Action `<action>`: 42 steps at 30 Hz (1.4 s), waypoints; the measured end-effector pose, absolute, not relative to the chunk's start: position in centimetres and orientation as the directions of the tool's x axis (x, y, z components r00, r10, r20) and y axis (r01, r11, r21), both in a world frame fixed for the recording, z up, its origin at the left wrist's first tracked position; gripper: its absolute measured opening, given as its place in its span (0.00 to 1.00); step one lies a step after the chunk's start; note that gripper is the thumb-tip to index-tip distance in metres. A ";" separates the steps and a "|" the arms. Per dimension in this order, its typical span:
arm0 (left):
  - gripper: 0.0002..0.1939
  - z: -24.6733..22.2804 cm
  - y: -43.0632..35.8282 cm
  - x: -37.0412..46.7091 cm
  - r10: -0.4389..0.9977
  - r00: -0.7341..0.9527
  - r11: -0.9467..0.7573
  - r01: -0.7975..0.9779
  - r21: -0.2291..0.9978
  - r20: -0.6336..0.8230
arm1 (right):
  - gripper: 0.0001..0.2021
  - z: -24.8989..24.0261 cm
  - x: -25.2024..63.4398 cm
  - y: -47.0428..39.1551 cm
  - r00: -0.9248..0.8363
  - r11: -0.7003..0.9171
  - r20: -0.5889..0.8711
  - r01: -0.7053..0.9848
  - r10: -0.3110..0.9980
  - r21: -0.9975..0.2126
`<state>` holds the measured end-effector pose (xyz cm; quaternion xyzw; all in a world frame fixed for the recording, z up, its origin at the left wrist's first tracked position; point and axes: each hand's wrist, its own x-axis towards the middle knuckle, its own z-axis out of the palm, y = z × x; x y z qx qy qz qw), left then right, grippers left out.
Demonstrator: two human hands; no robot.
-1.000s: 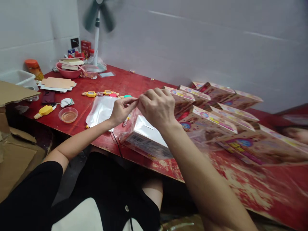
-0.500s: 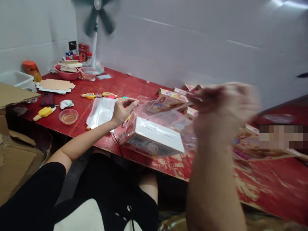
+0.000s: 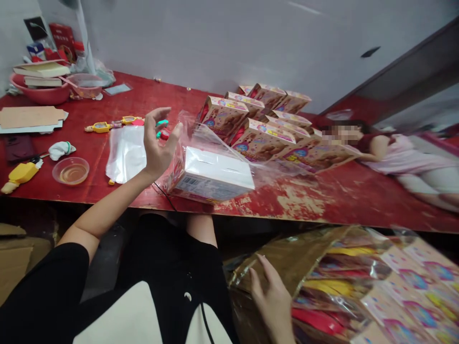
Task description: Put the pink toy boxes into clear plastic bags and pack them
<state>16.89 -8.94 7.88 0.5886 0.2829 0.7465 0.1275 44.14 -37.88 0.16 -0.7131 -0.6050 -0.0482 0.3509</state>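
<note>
Raised at the left end of a box (image 3: 218,167) in a clear plastic bag (image 3: 272,167) is my left hand (image 3: 158,145), its thumb and fingers apart with nothing held. The box lies on the red table with a white face up and a barcode towards me. Just left of that hand lies a stack of clear plastic bags (image 3: 127,153). Lower down, my right hand (image 3: 274,298) has thumb and forefinger apart, beside an open brown carton (image 3: 287,260). Inside the carton are several printed toy boxes (image 3: 412,282) under clear wrap. Part of the right hand is cut off by the frame's bottom.
Several printed boxes (image 3: 265,138) stand at the back of the table (image 3: 301,200). A person (image 3: 380,148) is at the far right. To the left are a plastic bowl (image 3: 71,171), small yellow items (image 3: 22,176), a dark phone (image 3: 17,148) and a pink basin (image 3: 39,93).
The view has swung right, bringing the carton in. My right hand has dropped from above the table to the carton. My left hand's fingers have spread from a pinch by the bag.
</note>
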 end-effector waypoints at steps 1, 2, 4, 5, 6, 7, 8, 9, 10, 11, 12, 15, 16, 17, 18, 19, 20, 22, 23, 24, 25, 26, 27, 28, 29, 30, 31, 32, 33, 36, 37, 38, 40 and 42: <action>0.15 7.6 -10.3 16.6 0.439 -0.261 -0.843 0.211 0.495 0.859 | 0.21 0.3 44.1 -37.9 0.252 -0.016 0.554 0.919 0.794 -0.394; 0.15 7.3 -11.7 16.4 0.363 -0.202 -0.875 0.260 0.407 0.910 | 0.19 1.1 44.1 -37.4 0.234 -0.009 0.643 0.943 0.729 -0.333; 0.13 6.5 -14.1 16.3 0.260 0.038 -0.927 0.290 0.239 0.965 | 0.15 4.1 44.4 -34.7 0.157 0.009 0.829 0.981 0.536 -0.192; 0.13 6.1 -14.9 16.5 0.238 0.183 -0.941 0.285 0.181 0.954 | 0.17 6.0 44.7 -32.8 0.102 0.027 0.901 0.992 0.422 -0.125; 0.12 5.7 -15.5 16.8 0.237 0.315 -0.948 0.281 0.148 0.919 | 0.20 8.0 45.1 -30.6 0.021 0.079 0.927 0.995 0.374 -0.054; 0.12 5.4 -15.7 17.3 0.252 0.415 -0.948 0.285 0.138 0.874 | 0.23 9.8 45.6 -28.3 -0.067 0.148 0.920 0.989 0.387 0.010; 0.13 5.1 -15.7 17.8 0.280 0.481 -0.943 0.299 0.144 0.831 | 0.27 11.3 46.2 -26.0 -0.140 0.205 0.882 0.978 0.451 0.050; 0.13 5.0 -15.4 18.5 0.318 0.521 -0.932 0.326 0.160 0.792 | 0.29 12.3 46.8 -23.9 -0.195 0.248 0.818 0.967 0.541 0.066; 0.15 5.0 -15.1 19.1 0.363 0.545 -0.915 0.361 0.179 0.756 | 0.30 13.0 47.5 -22.1 -0.220 0.266 0.746 0.962 0.629 0.059; 0.16 5.1 -14.7 19.6 0.415 0.557 -0.892 0.404 0.202 0.720 | 0.29 13.2 48.1 -20.6 -0.216 0.265 0.687 0.964 0.693 0.036; 0.17 5.3 -14.3 20.1 0.469 0.559 -0.866 0.445 0.229 0.684 | 0.27 13.1 48.7 -19.5 -0.197 0.259 0.660 0.966 0.725 0.003; 0.19 6.0 -13.7 21.1 0.616 0.525 -0.776 0.530 0.341 0.587 | 0.16 11.7 49.5 -18.3 -0.145 0.322 0.745 0.942 0.651 -0.099; 0.19 6.3 -13.6 21.2 0.657 0.501 -0.745 0.544 0.386 0.564 | 0.15 11.2 49.3 -18.4 -0.120 0.352 0.786 0.927 0.606 -0.130; 0.19 6.5 -13.5 21.3 0.695 0.472 -0.712 0.555 0.429 0.542 | 0.14 10.8 49.1 -18.7 -0.073 0.376 0.814 0.908 0.576 -0.184; 0.18 6.8 -13.5 21.4 0.725 0.450 -0.684 0.563 0.464 0.522 | 0.14 10.5 48.7 -19.0 0.003 0.392 0.823 0.878 0.568 -0.273; 0.18 7.0 -13.6 21.4 0.744 0.438 -0.664 0.569 0.486 0.504 | 0.13 10.3 48.3 -19.3 0.102 0.402 0.808 0.827 0.581 -0.393; 0.17 7.3 -13.6 21.5 0.753 0.442 -0.655 0.575 0.490 0.488 | 0.13 10.4 48.0 -19.4 0.200 0.403 0.762 0.751 0.615 -0.523; 0.17 7.8 -13.8 21.6 0.740 0.491 -0.669 0.606 0.430 0.459 | 0.14 11.0 47.9 -19.2 0.330 0.386 0.627 0.563 0.705 -0.731; 0.17 8.0 -14.0 21.7 0.729 0.522 -0.678 0.635 0.369 0.442 | 0.15 11.5 48.1 -18.9 0.356 0.383 0.581 0.490 0.732 -0.783; 0.18 8.2 -14.1 21.8 0.724 0.545 -0.679 0.671 0.298 0.423 | 0.15 12.1 48.4 -18.5 0.375 0.395 0.571 0.451 0.730 -0.801; 0.18 8.4 -14.3 21.9 0.726 0.557 -0.669 0.707 0.229 0.403 | 0.14 12.8 48.8 -18.2 0.384 0.418 0.589 0.443 0.711 -0.793; 0.19 8.5 -14.5 22.0 0.733 0.561 -0.654 0.737 0.171 0.385 | 0.14 13.6 49.1 -18.1 0.378 0.446 0.623 0.458 0.685 -0.769; 0.20 8.6 -14.7 22.1 0.743 0.558 -0.636 0.760 0.130 0.371 | 0.13 14.3 49.3 -18.0 0.350 0.471 0.660 0.489 0.664 -0.734; 0.21 8.6 -14.9 22.3 0.753 0.551 -0.620 0.777 0.107 0.360 | 0.14 14.9 49.3 -18.1 0.291 0.489 0.695 0.536 0.658 -0.688; 0.21 8.6 -15.0 22.4 0.761 0.543 -0.607 0.789 0.097 0.355 | 0.16 15.4 49.1 -18.2 0.208 0.497 0.722 0.601 0.660 -0.626; 0.22 8.6 -15.0 22.4 0.766 0.535 -0.598 0.796 0.092 0.357 | 0.20 15.7 48.6 -18.3 0.106 0.491 0.737 0.680 0.668 -0.544; 0.23 8.5 -15.1 22.5 0.765 0.529 -0.594 0.800 0.087 0.367 | 0.24 16.0 48.0 -18.3 -0.002 0.470 0.729 0.766 0.684 -0.439; 0.23 8.3 -15.1 22.5 0.761 0.526 -0.593 0.801 0.078 0.381 | 0.25 16.1 47.4 -18.1 -0.099 0.430 0.696 0.845 0.711 -0.319; 0.23 8.2 -15.1 22.6 0.754 0.526 -0.594 0.802 0.064 0.394 | 0.24 16.1 46.8 -17.6 -0.177 0.383 0.634 0.901 0.753 -0.203; 0.24 7.5 -15.1 22.6 0.737 0.535 -0.590 0.807 0.007 0.413 | 0.12 16.4 46.4 -15.2 -0.182 0.251 0.506 0.965 0.843 -0.072; 0.24 7.3 -15.2 22.7 0.733 0.538 -0.589 0.808 -0.007 0.415 | 0.10 16.7 46.7 -14.5 -0.140 0.227 0.534 0.969 0.834 -0.101; 0.24 7.1 -15.2 22.7 0.730 0.539 -0.589 0.808 -0.013 0.421 | 0.10 17.1 47.2 -13.9 -0.098 0.230 0.583 0.961 0.806 -0.156; 0.24 6.9 -15.4 22.8 0.728 0.531 -0.590 0.807 0.002 0.433 | 0.08 17.9 48.5 -13.6 -0.064 0.312 0.649 0.910 0.758 -0.274; 0.26 7.0 -15.5 22.9 0.742 0.509 -0.587 0.807 0.057 0.436 | 0.13 18.5 49.6 -14.1 -0.132 0.411 0.652 0.862 0.747 -0.297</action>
